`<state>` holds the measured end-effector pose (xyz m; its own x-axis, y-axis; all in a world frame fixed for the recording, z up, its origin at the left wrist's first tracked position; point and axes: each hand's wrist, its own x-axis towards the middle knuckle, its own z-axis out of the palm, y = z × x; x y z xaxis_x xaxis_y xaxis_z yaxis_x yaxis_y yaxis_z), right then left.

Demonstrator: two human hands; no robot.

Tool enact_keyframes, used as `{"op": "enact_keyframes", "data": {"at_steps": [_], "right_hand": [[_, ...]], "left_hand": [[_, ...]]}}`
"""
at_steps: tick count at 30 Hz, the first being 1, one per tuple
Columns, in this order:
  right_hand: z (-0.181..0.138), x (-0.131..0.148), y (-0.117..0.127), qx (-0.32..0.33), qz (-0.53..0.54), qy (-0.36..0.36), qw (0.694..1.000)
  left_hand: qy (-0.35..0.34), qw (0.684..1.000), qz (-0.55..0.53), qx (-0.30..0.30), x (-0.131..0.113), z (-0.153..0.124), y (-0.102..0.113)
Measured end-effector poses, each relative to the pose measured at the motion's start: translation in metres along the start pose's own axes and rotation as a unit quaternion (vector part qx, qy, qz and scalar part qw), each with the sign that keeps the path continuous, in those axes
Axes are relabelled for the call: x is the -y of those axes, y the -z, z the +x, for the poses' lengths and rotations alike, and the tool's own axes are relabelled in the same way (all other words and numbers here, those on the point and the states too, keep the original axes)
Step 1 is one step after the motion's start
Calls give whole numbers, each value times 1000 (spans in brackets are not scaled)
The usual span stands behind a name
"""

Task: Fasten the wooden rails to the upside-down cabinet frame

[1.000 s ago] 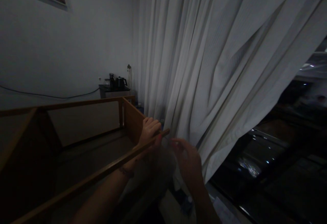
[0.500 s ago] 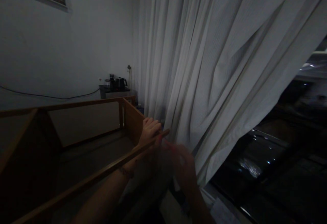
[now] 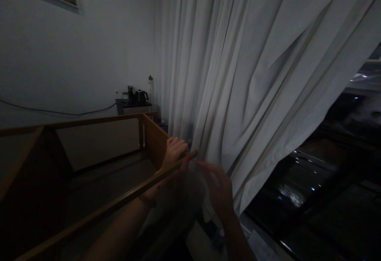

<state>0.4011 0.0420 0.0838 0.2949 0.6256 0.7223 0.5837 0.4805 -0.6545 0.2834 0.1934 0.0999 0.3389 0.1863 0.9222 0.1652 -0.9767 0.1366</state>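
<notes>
A long, narrow brown wooden rail (image 3: 125, 198) runs from the near left to its tip at the centre, along the near side of an open brown wooden frame (image 3: 157, 137). At that tip the left hand (image 3: 176, 150) sits with bent fingers, the rail crossing in front; whether it grips the wood cannot be told. Just right of the tip, the right hand (image 3: 219, 187) is curled narrow, and its hold is too blurred to tell. Behind hangs a pleated white fabric curtain (image 3: 256, 74); far left, a black pot (image 3: 141, 96) stands.
</notes>
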Motion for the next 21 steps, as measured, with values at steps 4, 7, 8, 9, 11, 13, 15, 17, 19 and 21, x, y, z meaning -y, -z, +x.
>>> {"op": "enact_keyframes", "data": {"at_steps": [4,7,8,9,11,13,15,17,19,21], "right_hand": [[2,-5,-5,38,108,-41,993],[1,-11,-17,35,207,-110,971],[0,-13,-22,30,235,-128,963],[-1,-14,-27,25,257,-141,956],[-2,-15,-37,8,282,-156,947],[-3,-13,-42,-6,280,-159,947],[-4,-8,-42,-14,267,-159,950],[-5,-2,-35,-13,234,-152,960],[-4,4,-24,6,147,-107,983],[-1,8,-14,31,26,-24,999]], "left_hand": [[-9,1000,-2,-2,0,0,0],[-9,1000,-3,-9,-1,0,0],[-9,1000,-3,-9,-2,0,1],[-9,1000,0,-7,-2,0,1],[-10,1000,9,-4,-2,0,1],[-12,1000,14,1,-2,0,2],[-13,1000,9,-1,-2,0,2],[-6,1000,3,1,-4,1,3],[6,1000,-2,5,-5,1,3],[17,1000,-5,11,-6,2,4]]}}
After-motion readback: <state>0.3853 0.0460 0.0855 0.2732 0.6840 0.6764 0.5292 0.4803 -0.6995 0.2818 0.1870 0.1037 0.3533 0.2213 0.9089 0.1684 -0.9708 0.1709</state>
